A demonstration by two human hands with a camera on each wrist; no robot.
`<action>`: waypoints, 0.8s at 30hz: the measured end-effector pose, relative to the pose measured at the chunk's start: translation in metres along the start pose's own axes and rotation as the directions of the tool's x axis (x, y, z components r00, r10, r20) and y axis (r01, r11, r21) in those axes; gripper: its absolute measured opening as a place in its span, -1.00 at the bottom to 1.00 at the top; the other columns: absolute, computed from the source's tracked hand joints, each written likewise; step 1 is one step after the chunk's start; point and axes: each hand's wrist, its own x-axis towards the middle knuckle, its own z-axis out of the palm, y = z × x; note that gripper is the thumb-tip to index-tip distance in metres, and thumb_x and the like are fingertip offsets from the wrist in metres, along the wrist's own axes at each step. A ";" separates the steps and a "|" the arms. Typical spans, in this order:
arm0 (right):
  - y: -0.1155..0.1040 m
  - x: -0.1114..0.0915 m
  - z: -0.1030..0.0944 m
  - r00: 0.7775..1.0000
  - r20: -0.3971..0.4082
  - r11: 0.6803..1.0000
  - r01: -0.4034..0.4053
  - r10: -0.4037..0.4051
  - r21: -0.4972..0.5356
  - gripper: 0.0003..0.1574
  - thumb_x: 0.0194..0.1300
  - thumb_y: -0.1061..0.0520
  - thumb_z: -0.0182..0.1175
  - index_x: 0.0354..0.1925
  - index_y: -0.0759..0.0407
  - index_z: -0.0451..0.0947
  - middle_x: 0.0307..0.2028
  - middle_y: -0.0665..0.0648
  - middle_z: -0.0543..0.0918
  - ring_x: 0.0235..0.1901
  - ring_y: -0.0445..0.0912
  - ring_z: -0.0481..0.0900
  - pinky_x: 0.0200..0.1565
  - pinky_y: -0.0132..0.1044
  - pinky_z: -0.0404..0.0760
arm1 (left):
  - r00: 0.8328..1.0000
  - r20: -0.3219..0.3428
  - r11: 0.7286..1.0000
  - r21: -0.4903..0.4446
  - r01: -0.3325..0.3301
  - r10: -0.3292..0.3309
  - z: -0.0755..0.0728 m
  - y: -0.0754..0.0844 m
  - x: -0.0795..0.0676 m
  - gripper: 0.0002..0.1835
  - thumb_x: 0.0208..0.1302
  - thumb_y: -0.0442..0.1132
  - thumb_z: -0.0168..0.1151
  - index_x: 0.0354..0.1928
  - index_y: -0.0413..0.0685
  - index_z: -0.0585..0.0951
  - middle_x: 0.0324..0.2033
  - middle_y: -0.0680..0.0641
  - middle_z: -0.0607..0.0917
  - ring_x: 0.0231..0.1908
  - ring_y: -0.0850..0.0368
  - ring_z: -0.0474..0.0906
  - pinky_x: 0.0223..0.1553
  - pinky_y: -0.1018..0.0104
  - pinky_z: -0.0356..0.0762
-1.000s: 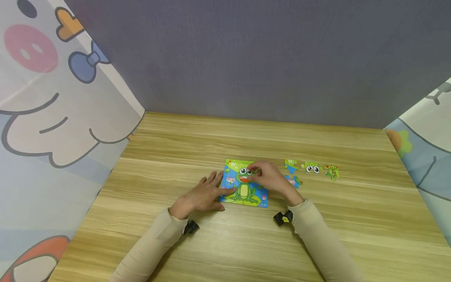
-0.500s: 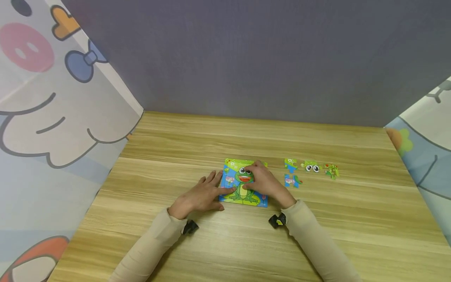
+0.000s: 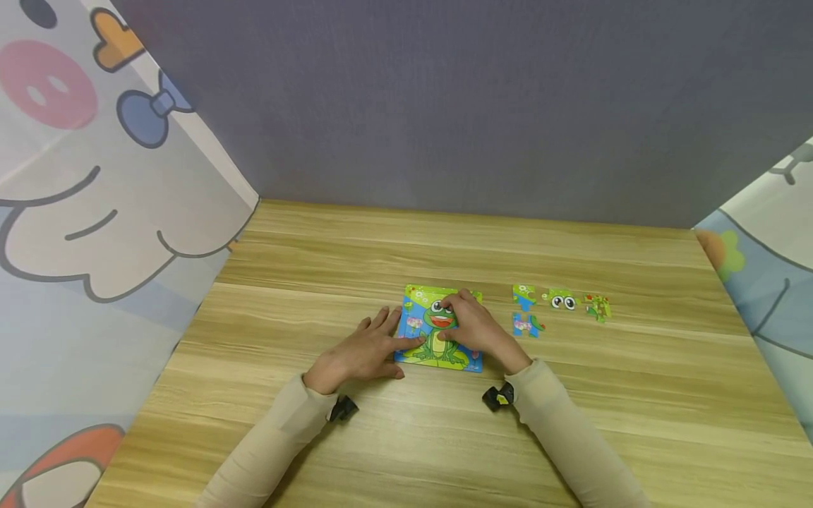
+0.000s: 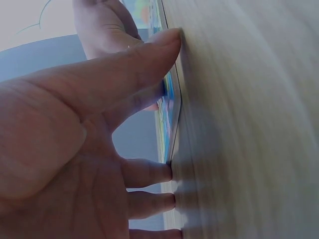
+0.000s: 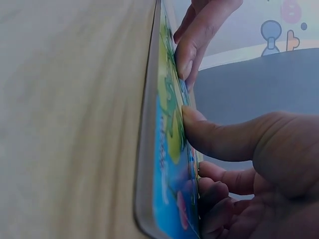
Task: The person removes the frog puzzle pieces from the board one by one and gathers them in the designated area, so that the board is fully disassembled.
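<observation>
A frog jigsaw puzzle [image 3: 440, 358] in a flat tray lies on the table between my hands. My left hand [image 3: 363, 356] rests at its left side, fingers spread; the index finger lies over the picture, and in the left wrist view the thumb [image 4: 159, 47] sits at the tray's edge. My right hand [image 3: 479, 326] bends over the frog's face, curled fingers by the eyes. Its thumb [image 5: 202, 129] presses on the belly in the right wrist view. Thumb and fingers span the mouth part; I cannot tell whether a piece is lifted.
Several loose pieces lie to the right: a flower corner piece [image 3: 524, 296], an eyes piece [image 3: 562, 301], a green piece with red spots [image 3: 599, 307] and a pink-flower piece [image 3: 525, 325]. A grey partition [image 3: 470, 113] stands along the table's [image 3: 381, 254] back edge. Printed panels [image 3: 127, 233] flank it.
My right hand has shifted slightly left over the puzzle and its thumb has moved down from the mouth to the belly, widening the grasp. The left hand stays put.
</observation>
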 end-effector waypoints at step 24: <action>-0.005 -0.001 -0.001 1.000 -0.024 0.999 -0.020 0.019 -0.037 -0.33 0.13 0.09 0.50 0.11 0.20 0.40 -0.08 0.16 0.57 -0.17 -0.02 0.52 -0.09 -0.08 0.53 | 1.000 0.004 1.000 -0.006 0.004 -0.004 0.000 0.000 0.001 -0.31 0.31 0.02 0.32 0.46 0.28 0.37 0.56 -0.42 -0.11 0.54 -0.50 -0.18 0.37 -0.50 0.10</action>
